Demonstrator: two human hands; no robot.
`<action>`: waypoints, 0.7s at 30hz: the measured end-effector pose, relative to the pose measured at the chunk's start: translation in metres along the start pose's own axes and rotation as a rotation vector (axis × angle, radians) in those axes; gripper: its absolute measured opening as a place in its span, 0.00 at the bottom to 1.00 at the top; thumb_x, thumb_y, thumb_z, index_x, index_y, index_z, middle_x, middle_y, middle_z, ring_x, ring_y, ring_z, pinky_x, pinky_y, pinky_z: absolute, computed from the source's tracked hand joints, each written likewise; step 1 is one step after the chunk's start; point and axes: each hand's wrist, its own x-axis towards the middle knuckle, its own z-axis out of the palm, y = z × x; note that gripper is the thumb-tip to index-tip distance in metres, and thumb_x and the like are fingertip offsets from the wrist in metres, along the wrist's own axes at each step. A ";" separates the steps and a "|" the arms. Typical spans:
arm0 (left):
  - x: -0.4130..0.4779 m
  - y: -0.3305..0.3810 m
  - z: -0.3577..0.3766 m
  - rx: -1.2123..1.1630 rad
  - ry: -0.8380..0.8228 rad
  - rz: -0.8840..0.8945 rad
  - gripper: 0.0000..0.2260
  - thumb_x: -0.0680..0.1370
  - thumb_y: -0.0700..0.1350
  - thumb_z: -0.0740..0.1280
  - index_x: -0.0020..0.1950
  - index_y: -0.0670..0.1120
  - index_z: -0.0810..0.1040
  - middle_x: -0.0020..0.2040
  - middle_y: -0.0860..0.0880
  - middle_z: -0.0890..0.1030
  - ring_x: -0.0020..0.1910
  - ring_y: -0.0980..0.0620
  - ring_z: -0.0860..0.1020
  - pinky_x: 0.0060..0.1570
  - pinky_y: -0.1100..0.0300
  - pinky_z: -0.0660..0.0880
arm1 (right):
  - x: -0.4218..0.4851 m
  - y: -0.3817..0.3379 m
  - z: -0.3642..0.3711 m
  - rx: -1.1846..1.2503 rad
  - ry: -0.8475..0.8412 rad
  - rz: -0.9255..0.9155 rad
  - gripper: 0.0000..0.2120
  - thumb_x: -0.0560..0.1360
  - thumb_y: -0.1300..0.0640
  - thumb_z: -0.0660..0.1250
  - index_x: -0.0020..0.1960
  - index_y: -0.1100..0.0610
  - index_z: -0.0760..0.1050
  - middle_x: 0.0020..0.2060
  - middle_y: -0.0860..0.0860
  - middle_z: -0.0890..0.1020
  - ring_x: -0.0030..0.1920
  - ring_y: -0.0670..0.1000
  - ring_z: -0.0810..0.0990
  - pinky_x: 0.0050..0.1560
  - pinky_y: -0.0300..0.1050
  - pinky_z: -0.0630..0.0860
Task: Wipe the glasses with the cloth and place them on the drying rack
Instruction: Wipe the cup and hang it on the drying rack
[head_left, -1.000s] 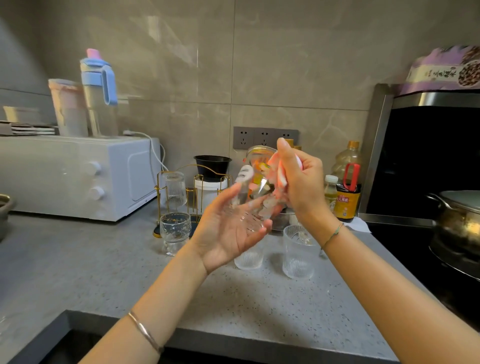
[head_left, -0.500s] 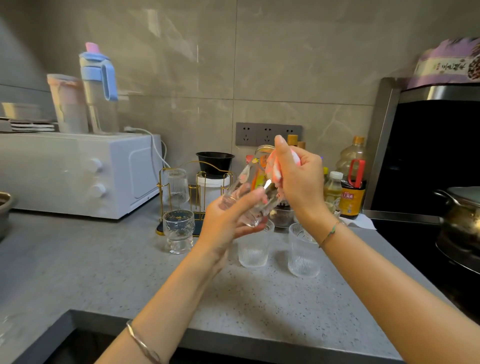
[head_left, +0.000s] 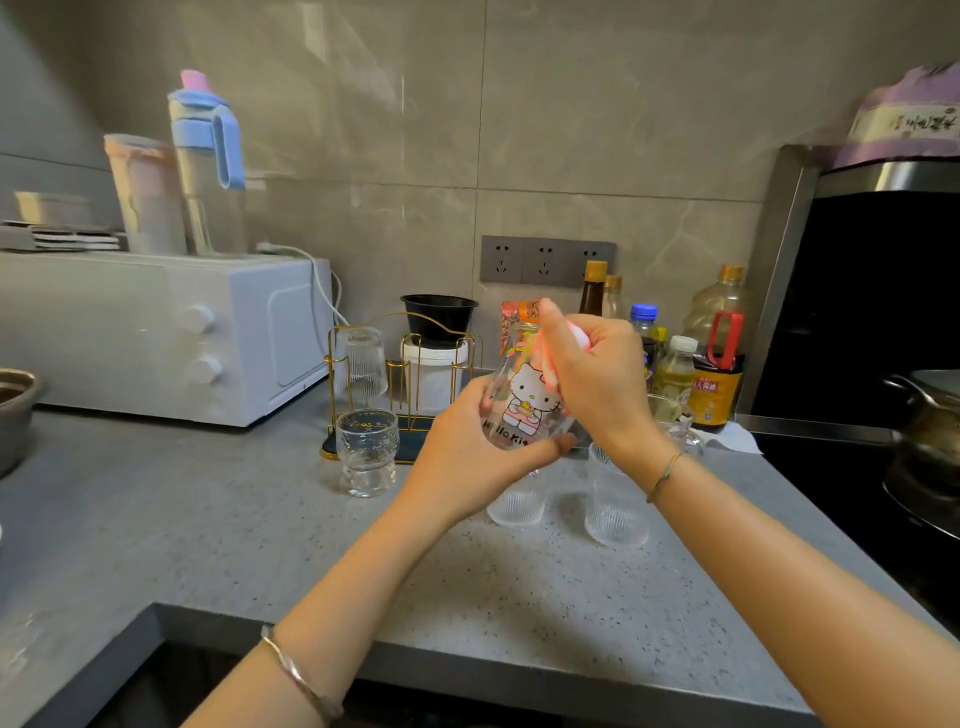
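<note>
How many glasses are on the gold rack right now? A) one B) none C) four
A: just one ribbed glass hangs upside down on the gold rack. The others stand on the counter, and the left hand holds the printed glass while the right hand presses the cloth on it.

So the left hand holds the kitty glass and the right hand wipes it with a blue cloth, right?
Not quite. The cloth is pink, not blue; the head view shows it. The left hand does hold the kitty glass and the right hand wipes it.
</note>
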 end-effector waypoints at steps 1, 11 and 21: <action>0.000 -0.002 0.001 0.029 0.019 0.015 0.27 0.66 0.58 0.77 0.61 0.54 0.72 0.51 0.58 0.81 0.49 0.62 0.80 0.49 0.64 0.78 | 0.000 -0.001 0.001 -0.010 -0.016 -0.001 0.30 0.82 0.53 0.60 0.20 0.50 0.68 0.19 0.49 0.73 0.26 0.50 0.75 0.38 0.52 0.76; -0.017 -0.017 -0.013 -0.888 -0.373 -0.406 0.34 0.57 0.53 0.81 0.59 0.39 0.80 0.52 0.42 0.84 0.41 0.45 0.83 0.42 0.54 0.82 | -0.022 0.000 0.002 0.230 -0.138 0.074 0.30 0.83 0.55 0.56 0.23 0.60 0.68 0.19 0.48 0.72 0.25 0.48 0.72 0.39 0.43 0.73; -0.055 -0.059 -0.033 -0.618 -0.143 -0.500 0.31 0.62 0.54 0.77 0.61 0.43 0.78 0.49 0.42 0.85 0.44 0.45 0.84 0.46 0.53 0.82 | -0.074 0.026 -0.004 0.144 -0.059 0.254 0.22 0.83 0.53 0.56 0.42 0.68 0.77 0.27 0.65 0.75 0.28 0.49 0.75 0.28 0.35 0.72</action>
